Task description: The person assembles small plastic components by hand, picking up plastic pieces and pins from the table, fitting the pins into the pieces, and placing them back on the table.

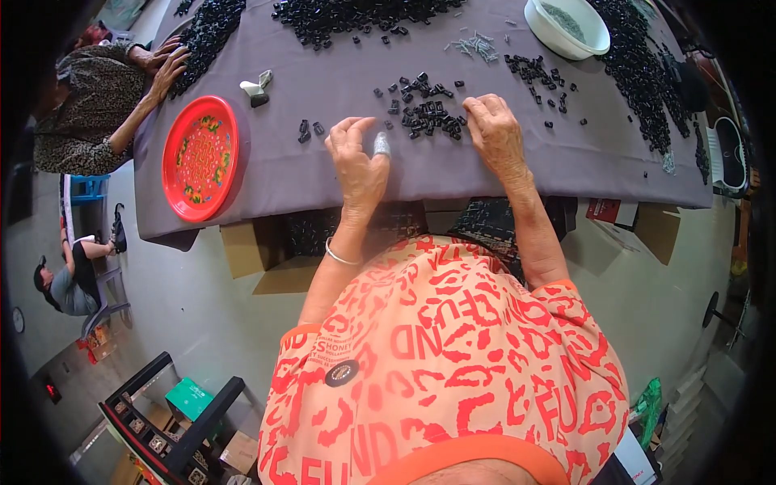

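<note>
My left hand (358, 162) hovers over the grey cloth, left of a small pile of black plastic pieces (431, 120). Its thumb stands apart from the curled fingers, with a silvery wrap (381, 145) around the thumb; I see nothing held. A single dark piece (389, 124) lies by its fingertips. At the pile's right edge, my right hand (497, 133) has thumb and fingers pinched together; whatever is between them is too small to make out. Two or three loose black pieces (305, 129) rest left of my left hand.
A red patterned tray (171, 162) lies at the table's left. A white bowl (586, 48) of small greyish pins stands far right, near scattered pins (477, 47). Large black heaps (638, 73) line the far and right sides. A co-worker's hands (167, 69) touch another heap, far left.
</note>
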Action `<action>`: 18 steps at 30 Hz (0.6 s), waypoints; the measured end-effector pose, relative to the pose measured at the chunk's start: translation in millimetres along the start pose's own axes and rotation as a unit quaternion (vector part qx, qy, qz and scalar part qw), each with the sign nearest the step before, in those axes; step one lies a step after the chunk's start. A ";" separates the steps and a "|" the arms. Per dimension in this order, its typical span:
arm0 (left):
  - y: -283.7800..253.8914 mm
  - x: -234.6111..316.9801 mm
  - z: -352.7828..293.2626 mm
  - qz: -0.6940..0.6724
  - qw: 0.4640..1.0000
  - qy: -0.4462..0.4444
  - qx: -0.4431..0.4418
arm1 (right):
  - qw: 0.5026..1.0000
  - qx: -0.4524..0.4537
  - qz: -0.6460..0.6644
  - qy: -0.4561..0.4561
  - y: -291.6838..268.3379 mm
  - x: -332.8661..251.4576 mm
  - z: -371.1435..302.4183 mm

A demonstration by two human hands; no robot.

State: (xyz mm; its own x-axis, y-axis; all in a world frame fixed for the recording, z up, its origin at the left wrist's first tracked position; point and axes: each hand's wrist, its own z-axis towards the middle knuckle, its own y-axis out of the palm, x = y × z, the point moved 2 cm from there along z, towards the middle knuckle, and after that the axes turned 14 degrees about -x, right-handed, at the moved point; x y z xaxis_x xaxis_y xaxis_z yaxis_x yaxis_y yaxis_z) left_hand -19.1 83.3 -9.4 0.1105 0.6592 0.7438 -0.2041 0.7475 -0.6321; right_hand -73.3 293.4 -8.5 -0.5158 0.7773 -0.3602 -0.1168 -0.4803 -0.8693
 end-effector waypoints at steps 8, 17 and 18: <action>4.3 5.9 22.0 0.116 0.993 -0.001 -0.024 | 0.997 0.058 0.042 0.012 -3.9 1.7 -1.4; 7.3 1.4 14.4 0.092 0.986 0.133 0.049 | 0.987 0.089 0.124 0.042 -0.4 -1.1 -6.4; 4.7 -2.9 11.8 0.056 0.991 0.109 0.046 | 0.986 0.079 0.135 0.053 -1.5 -3.6 -6.3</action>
State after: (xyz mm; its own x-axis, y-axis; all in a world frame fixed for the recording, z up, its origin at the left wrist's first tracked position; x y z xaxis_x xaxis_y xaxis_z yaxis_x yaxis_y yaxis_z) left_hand -31.9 84.0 -11.9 0.2871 0.7477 0.5988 -0.3147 0.6640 -0.6783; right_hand -65.9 293.9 -8.0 -0.4553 0.6467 -0.6119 -0.1223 -0.7262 -0.6765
